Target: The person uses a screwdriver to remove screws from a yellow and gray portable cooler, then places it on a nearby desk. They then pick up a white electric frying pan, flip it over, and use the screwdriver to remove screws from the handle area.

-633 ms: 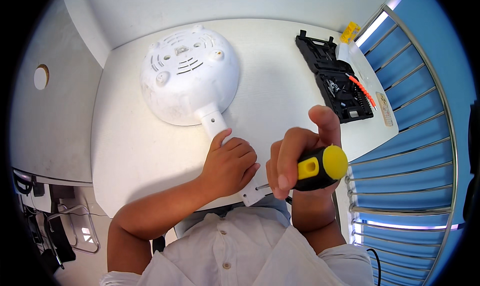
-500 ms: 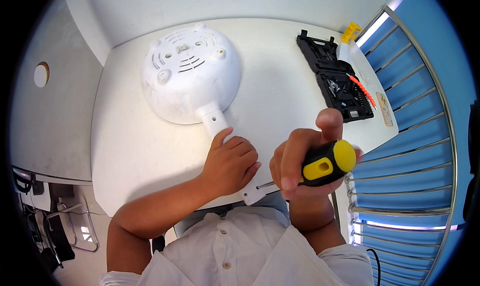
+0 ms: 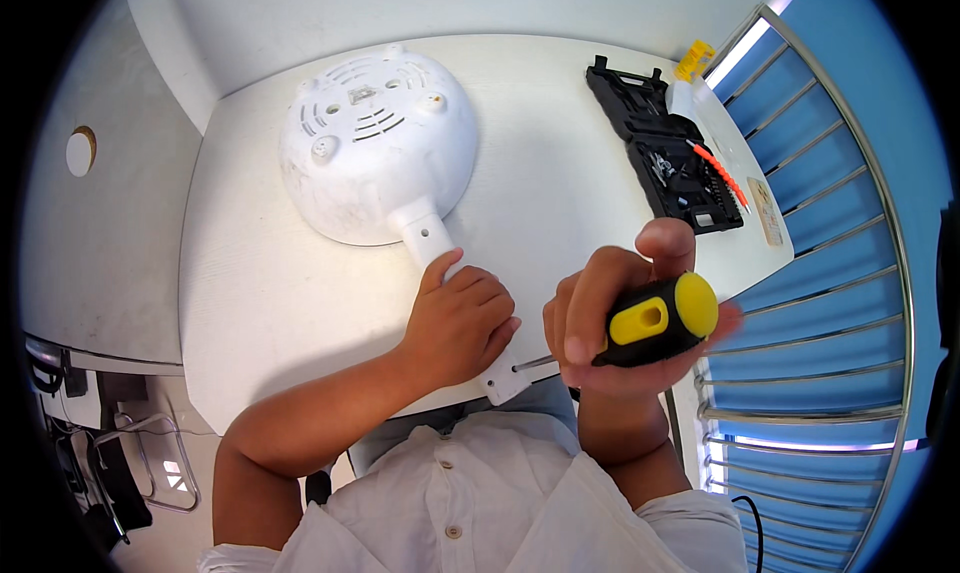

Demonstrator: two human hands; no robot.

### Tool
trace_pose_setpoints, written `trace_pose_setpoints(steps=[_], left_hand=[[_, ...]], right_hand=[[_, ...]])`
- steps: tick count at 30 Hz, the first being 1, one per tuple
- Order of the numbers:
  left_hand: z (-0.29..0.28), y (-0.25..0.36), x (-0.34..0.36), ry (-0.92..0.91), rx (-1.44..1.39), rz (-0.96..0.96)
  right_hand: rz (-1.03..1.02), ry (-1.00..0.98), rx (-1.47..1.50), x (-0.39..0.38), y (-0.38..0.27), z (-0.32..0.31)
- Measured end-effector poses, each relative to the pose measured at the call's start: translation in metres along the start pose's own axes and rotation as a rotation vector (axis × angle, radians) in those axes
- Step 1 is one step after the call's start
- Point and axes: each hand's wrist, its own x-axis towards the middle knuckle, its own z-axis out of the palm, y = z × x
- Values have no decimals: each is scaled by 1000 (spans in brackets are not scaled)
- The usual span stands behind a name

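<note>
White pan (image 3: 400,188), one, lies base-up on the table (image 3: 270,303), at the left, its handle (image 3: 424,246) running toward the person. Four feet and two round recesses show on the base, with slots in curved rows; the marking (image 3: 362,96) among them is too small to read. Three holes show in the handle, one near the pan and two at the end.

Left hand (image 3: 460,318) lies over the handle, fingers curled closed around it. Right hand (image 3: 592,313) is wrapped firmly around one screwdriver (image 3: 655,341), yellow and black, its thin shaft reaching one of the two end holes; whether the tip sits inside, I cannot tell.

At the far right are one open black case (image 3: 655,128), one red shaft (image 3: 718,173) across it, one yellow holder (image 3: 694,61) and one pale label (image 3: 766,213), its print unreadable.
</note>
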Motion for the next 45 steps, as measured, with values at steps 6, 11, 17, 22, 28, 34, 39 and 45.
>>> trace_pose_setpoints(steps=[6, 11, 17, 22, 28, 34, 39, 45], left_hand=[[0, -1, -1, 11, 9, -20], [-1, 1, 0, 5, 34, -4], [-1, 2, 0, -3, 18, -28], [-2, 2, -1, 8, 28, -17], [2, 1, 0, 30, 9, -34], [2, 1, -1, 7, 12, -26], [4, 1, -1, 0, 21, -43], [1, -1, 3, -51, -4, -32]], right_hand=[[23, 116, -250, 1, -2, 9], [62, 228, -297, 1, -2, 15], [-16, 224, -606, -1, -3, 22], [16, 235, -494, -6, -4, 21], [27, 213, -317, -5, -4, 19], [-148, 46, -545, -5, 2, 7], [-38, 181, -477, -9, 0, 13], [-81, 235, -387, -9, -6, 13]])
